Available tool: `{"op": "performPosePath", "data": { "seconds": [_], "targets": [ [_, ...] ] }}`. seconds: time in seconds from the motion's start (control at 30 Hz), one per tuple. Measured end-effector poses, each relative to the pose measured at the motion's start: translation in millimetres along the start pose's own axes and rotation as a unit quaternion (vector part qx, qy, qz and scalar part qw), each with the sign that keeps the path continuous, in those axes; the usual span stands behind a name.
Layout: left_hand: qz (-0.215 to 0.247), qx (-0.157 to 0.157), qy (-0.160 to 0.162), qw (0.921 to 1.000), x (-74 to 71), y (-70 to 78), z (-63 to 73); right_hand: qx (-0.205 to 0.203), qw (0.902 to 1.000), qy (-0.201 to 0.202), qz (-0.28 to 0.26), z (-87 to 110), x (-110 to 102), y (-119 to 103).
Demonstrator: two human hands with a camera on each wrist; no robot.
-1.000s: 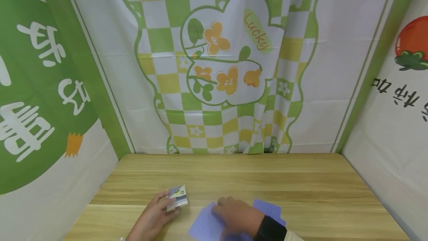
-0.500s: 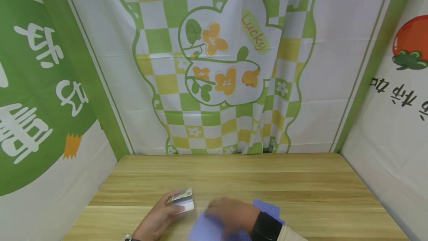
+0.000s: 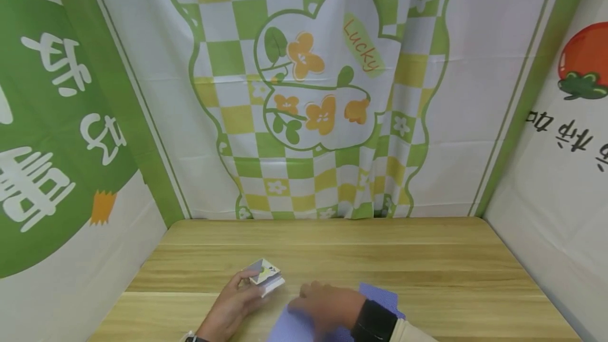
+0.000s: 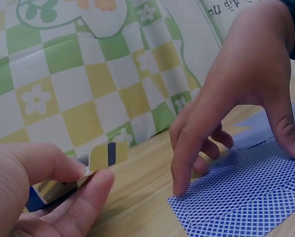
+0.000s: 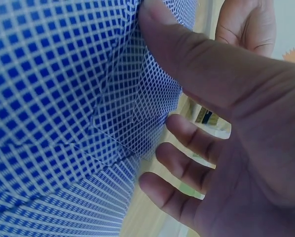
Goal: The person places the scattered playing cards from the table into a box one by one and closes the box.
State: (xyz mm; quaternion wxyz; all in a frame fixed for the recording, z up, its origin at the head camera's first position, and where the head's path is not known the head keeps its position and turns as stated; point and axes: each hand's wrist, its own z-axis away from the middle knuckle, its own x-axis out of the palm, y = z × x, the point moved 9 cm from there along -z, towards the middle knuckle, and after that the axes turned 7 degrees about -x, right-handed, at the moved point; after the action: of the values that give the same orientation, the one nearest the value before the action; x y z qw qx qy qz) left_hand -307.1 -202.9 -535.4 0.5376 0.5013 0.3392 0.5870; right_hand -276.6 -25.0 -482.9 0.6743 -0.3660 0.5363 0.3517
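Observation:
My left hand [image 3: 230,302] holds a small card box [image 3: 264,272] printed in white, grey and yellow-green. In the left wrist view, thumb and fingers pinch the box beside a yellow flap [image 4: 108,154] with a dark stripe. My right hand [image 3: 330,305] lies over several spread playing cards [image 3: 291,326], whose backs are checked blue and white. Its thumb [image 5: 160,15] touches the cards near their edges, and the other fingertips [image 4: 181,187] reach the far side of the spread. More cards [image 3: 380,295] of the same pattern show beyond the right wrist.
Both hands are over the front part of a wooden table [image 3: 427,257]. A checked green, yellow and white cloth [image 3: 323,173] hangs behind its back edge. Printed cloths also line the left [image 3: 123,215] and right [image 3: 546,215] sides.
My left hand has moved the card box to the right and turned it, so its printed face and flap show differently. My right hand has shifted slightly left over the cards.

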Motion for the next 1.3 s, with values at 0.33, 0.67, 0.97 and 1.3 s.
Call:
{"op": "performPosePath", "data": {
  "seconds": [0.33,0.67,0.97,1.3],
  "targets": [
    [0.011,-0.001,0.039,0.9992,-3.0,-1.8,-0.4,0.036,0.9982,-0.013,-0.046,4.6,8,4],
    [0.000,0.004,0.068,0.9977,-7.1,-1.5,-1.3,0.039,0.9963,0.014,-0.076,10.5,7,7],
    [-0.022,0.017,0.087,0.9959,-6.3,3.9,0.5,0.065,0.9880,0.077,-0.117,14.6,1,27],
    [-0.030,0.038,0.113,0.9924,4.5,24.5,16.9,0.039,0.9625,0.200,-0.179,35.7,-24,47]
  ]
}}
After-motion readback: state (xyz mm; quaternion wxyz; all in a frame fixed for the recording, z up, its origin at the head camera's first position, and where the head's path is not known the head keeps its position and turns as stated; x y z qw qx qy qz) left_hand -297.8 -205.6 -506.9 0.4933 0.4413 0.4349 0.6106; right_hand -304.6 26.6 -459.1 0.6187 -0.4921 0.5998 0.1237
